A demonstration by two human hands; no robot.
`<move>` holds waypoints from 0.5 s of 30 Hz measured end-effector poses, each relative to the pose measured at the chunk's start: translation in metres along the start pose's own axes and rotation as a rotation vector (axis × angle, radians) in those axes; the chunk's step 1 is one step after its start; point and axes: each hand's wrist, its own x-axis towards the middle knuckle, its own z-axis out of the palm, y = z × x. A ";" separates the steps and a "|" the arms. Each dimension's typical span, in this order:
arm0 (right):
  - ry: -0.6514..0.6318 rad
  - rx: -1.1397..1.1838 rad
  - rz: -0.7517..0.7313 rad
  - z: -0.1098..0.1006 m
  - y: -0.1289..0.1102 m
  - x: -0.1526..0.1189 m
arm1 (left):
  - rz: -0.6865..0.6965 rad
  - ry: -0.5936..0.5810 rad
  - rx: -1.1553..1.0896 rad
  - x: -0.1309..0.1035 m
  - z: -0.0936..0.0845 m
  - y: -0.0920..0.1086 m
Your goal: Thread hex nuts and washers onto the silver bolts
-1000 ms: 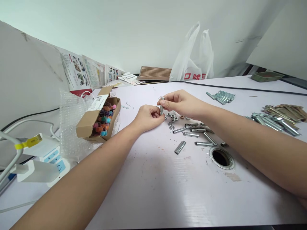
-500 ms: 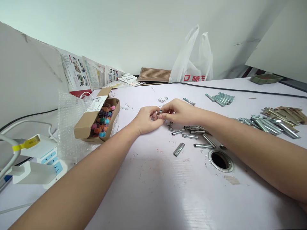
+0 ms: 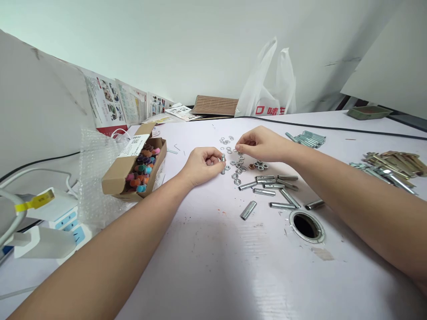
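My left hand [image 3: 205, 166] is closed around a small upright metal bolt [image 3: 223, 158], its top showing above the fingertips. To the right, my right hand [image 3: 258, 144] is pinched just over some flat washers [image 3: 228, 149]; whether anything is between its fingertips is too small to tell. Hex nuts [image 3: 237, 182] lie scattered between and below the hands. Thin rings [image 3: 227, 142] lie behind them. Several metal sleeves [image 3: 264, 192] rest nearer to me, under the right forearm's side.
An open cardboard box [image 3: 115, 178] of colourful pieces stands left, beside bubble wrap [image 3: 96, 178] and a power strip [image 3: 71, 226]. Bolts [image 3: 308, 138] lie at right. A round hole [image 3: 305, 224] sits in the table. A plastic bag [image 3: 267, 89] stands behind.
My right hand has moved away from my left hand, to the right and slightly back, uncovering nuts and washers. The bolt remains in my left hand.
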 end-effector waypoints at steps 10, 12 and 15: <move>0.089 -0.188 0.166 0.023 0.024 0.025 | -0.025 -0.008 -0.001 0.002 0.002 0.001; 0.076 -0.200 0.182 0.021 0.022 0.035 | -0.034 -0.013 -0.008 0.002 0.003 0.000; -0.002 -0.180 0.190 0.018 0.019 0.050 | -0.050 -0.023 -0.024 0.003 0.003 -0.001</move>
